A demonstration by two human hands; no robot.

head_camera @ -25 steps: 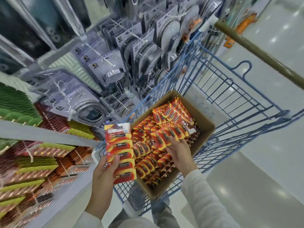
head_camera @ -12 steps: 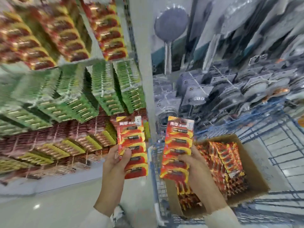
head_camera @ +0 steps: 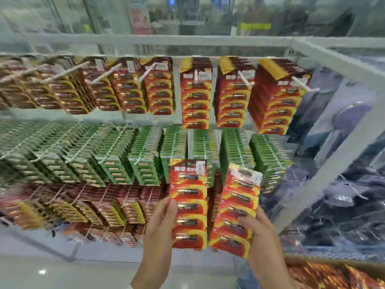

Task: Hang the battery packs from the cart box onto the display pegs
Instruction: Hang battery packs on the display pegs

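My left hand (head_camera: 160, 228) grips a red and yellow battery pack (head_camera: 188, 203) by its lower left edge and holds it upright. My right hand (head_camera: 260, 236) grips a second red battery pack (head_camera: 237, 211), tilted slightly to the right. Both packs are raised in front of the display, below the top row of red packs on white pegs (head_camera: 244, 80). The cardboard cart box (head_camera: 333, 262), with several more red packs in it, shows at the bottom right corner.
Green packs (head_camera: 145, 159) fill the middle row of pegs, and dark red and yellow packs (head_camera: 104, 207) fill the bottom row. A white rack upright (head_camera: 337, 155) slants on the right, with grey packaged goods (head_camera: 354, 195) beyond it. Pale floor (head_camera: 62, 274) lies below.
My right hand took a pack out of the cart box. Both hands rose with their packs, and my view swung up from the cart to the battery pegs.
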